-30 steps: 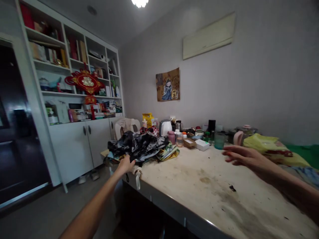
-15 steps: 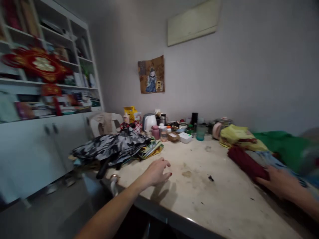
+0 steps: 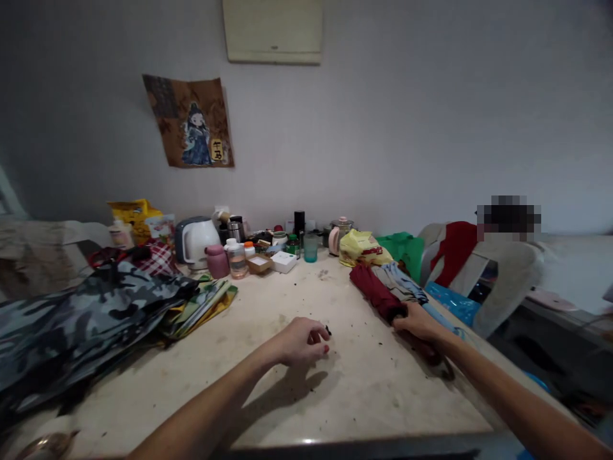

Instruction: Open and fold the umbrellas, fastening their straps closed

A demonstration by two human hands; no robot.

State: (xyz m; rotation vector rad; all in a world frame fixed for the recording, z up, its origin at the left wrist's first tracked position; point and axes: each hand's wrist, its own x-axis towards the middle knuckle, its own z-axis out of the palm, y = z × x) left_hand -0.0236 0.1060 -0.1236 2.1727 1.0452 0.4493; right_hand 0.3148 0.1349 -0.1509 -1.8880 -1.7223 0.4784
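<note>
My right hand (image 3: pixel 417 321) is closed around the near end of a folded dark red umbrella (image 3: pixel 374 291) that lies on the right side of the table (image 3: pixel 268 390). Beside it lie other folded umbrellas, grey and blue (image 3: pixel 401 286). My left hand (image 3: pixel 303 340) hovers over the table's middle with its fingers curled loosely, next to a small black speck (image 3: pixel 328 330); I cannot make out anything in it. A heap of camouflage-patterned fabric (image 3: pixel 81 319) covers the table's left side.
A white kettle (image 3: pixel 194 241), pink cup (image 3: pixel 218 260), bottles, small boxes and a teal glass (image 3: pixel 310 248) crowd the far edge by the wall. A yellow bag (image 3: pixel 361 247) and green cloth (image 3: pixel 405 248) lie behind the umbrellas. A chair (image 3: pixel 502 275) with clothes stands at right.
The view has swung right. My left hand left the camouflage heap and came to the table's middle. My right hand dropped onto the red umbrella and closed on its end.
</note>
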